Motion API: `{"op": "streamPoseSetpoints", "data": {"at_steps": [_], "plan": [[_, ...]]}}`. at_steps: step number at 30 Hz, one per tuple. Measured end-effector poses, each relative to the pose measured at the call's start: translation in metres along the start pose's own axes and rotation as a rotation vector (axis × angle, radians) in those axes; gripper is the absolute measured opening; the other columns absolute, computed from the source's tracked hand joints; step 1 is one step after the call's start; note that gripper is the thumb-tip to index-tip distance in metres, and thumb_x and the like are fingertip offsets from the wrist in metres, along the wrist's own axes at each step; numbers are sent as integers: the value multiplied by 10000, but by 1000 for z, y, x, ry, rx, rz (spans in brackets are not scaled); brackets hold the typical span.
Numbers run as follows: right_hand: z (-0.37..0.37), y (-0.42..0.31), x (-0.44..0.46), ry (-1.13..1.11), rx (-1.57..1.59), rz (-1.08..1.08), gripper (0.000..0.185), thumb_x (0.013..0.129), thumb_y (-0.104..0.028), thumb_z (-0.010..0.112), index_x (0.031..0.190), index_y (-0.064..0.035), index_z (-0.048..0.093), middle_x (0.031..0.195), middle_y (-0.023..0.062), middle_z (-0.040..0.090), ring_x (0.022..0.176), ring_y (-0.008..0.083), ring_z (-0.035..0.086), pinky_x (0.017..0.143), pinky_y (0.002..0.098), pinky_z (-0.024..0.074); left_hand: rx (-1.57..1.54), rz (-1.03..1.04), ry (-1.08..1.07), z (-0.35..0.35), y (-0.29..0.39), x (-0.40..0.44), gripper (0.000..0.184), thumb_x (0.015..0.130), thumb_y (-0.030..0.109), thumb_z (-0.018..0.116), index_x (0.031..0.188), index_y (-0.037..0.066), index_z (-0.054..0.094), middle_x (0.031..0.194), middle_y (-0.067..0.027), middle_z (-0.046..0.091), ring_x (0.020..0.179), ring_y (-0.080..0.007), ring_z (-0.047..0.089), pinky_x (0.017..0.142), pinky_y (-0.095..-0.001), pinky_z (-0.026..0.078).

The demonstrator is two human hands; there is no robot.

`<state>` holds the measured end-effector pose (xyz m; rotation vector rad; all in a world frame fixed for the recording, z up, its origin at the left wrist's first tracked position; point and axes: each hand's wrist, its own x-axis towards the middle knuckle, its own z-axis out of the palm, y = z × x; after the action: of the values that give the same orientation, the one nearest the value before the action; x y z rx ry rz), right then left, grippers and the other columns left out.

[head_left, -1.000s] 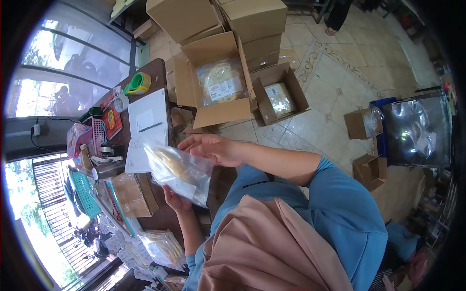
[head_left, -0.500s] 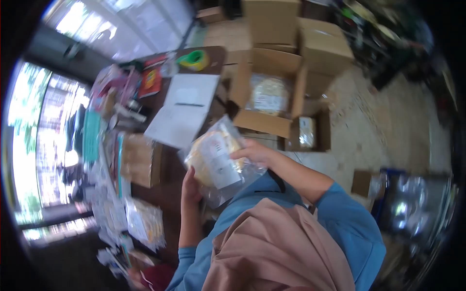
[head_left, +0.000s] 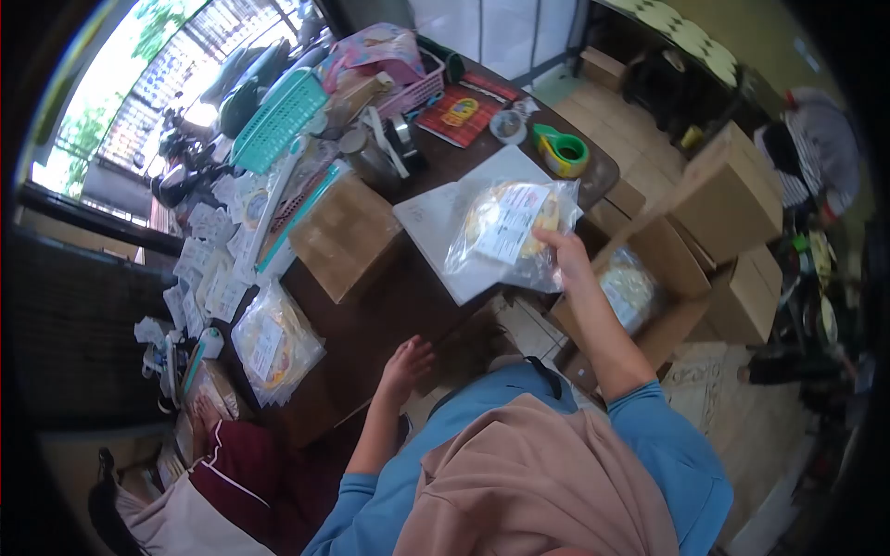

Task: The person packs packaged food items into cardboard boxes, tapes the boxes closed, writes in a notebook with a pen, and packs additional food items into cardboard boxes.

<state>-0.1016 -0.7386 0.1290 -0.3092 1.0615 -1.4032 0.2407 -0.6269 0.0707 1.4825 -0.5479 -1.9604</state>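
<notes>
A clear plastic package [head_left: 505, 222] with a white label and round, pale yellow contents is in my right hand [head_left: 565, 255], thumb on its top face. It is over the open notebook [head_left: 436, 222] on the dark table [head_left: 371, 324]. My left hand [head_left: 406, 366] is off the package, near the table's front edge, with its fingers apart and nothing in it. Similar labelled packages [head_left: 275, 347] lie on the table at the left.
A taped brown box [head_left: 343, 236], green tape [head_left: 563, 153], a red book [head_left: 464, 111] and a teal basket [head_left: 278, 120] are on the table. An open carton [head_left: 667, 287] stands at the right. A co-worker in maroon [head_left: 246, 473] is at the lower left.
My left hand has let go of the package. My right hand has carried it over the notebook. The view has turned toward the table, bringing the co-worker at the lower left further into view.
</notes>
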Motion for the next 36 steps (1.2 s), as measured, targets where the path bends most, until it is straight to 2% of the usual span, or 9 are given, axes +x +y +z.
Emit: {"op": "streamPoseSetpoints", "data": {"at_steps": [9, 14, 19, 21, 23, 25, 29, 32, 36], "plan": [[77, -25, 165, -79, -17, -135, 390, 748, 7, 625, 1119, 44, 510, 1025, 118, 604, 892, 231, 615, 780, 350, 508, -231, -50, 287, -11, -28, -20, 427, 932, 344, 451, 1280, 105, 391, 1238, -104, 508, 1078, -237, 521, 881, -381, 421], [121, -33, 208, -69, 71, -291, 406, 733, 29, 647, 1115, 25, 508, 1048, 106, 585, 918, 231, 592, 791, 338, 493, -277, -46, 403, -13, -36, -39, 454, 933, 352, 439, 1301, 95, 366, 1265, -121, 485, 1112, -261, 504, 914, -406, 396], [119, -3, 273, -147, 172, -166, 377, 791, -22, 615, 1142, -28, 479, 1048, 128, 573, 930, 247, 588, 773, 390, 500, -302, -78, 493, -17, -58, -48, 471, 929, 356, 442, 1307, 88, 357, 1276, -126, 476, 1123, -267, 497, 929, -418, 383], [100, 15, 295, 38, -34, 206, 341, 824, -65, 586, 1145, -40, 471, 1041, 152, 561, 909, 282, 583, 749, 415, 507, -324, -94, 520, -21, -68, -47, 475, 926, 358, 444, 1308, 90, 356, 1279, -124, 472, 1121, -263, 497, 928, -423, 383], [93, 30, 295, 32, -144, 275, 319, 840, -91, 566, 1132, -7, 469, 1031, 171, 547, 877, 312, 576, 735, 424, 512, -347, -102, 547, -20, -73, -48, 478, 925, 362, 443, 1308, 90, 356, 1281, -124, 471, 1119, -261, 499, 925, -422, 384], [85, 43, 298, 79, -225, 323, 260, 853, -139, 558, 1068, -5, 503, 966, 149, 544, 845, 269, 567, 707, 379, 525, -371, -114, 574, -20, -78, -51, 480, 924, 367, 442, 1307, 91, 356, 1282, -123, 470, 1117, -259, 500, 922, -421, 385], [84, 55, 314, 146, -292, 261, 139, 836, -55, 542, 942, 31, 561, 818, 118, 592, 667, 229, 593, 585, 338, 542, -380, -144, 596, -21, -83, -55, 480, 924, 371, 437, 1307, 92, 356, 1279, -126, 473, 1120, -256, 500, 915, -414, 387], [90, 51, 315, 237, -322, 84, 97, 822, -10, 530, 893, 40, 574, 770, 112, 607, 607, 212, 599, 530, 315, 538, -389, -140, 599, -20, -83, -56, 482, 923, 372, 436, 1307, 91, 358, 1280, -129, 473, 1120, -256, 501, 910, -408, 391], [92, 35, 299, 250, -486, 85, 101, 822, 6, 510, 894, 45, 571, 786, 138, 615, 613, 214, 614, 514, 304, 535, -388, -114, 596, -20, -88, -56, 482, 924, 372, 429, 1309, 89, 359, 1285, -132, 470, 1119, -256, 502, 903, -403, 397]]}}
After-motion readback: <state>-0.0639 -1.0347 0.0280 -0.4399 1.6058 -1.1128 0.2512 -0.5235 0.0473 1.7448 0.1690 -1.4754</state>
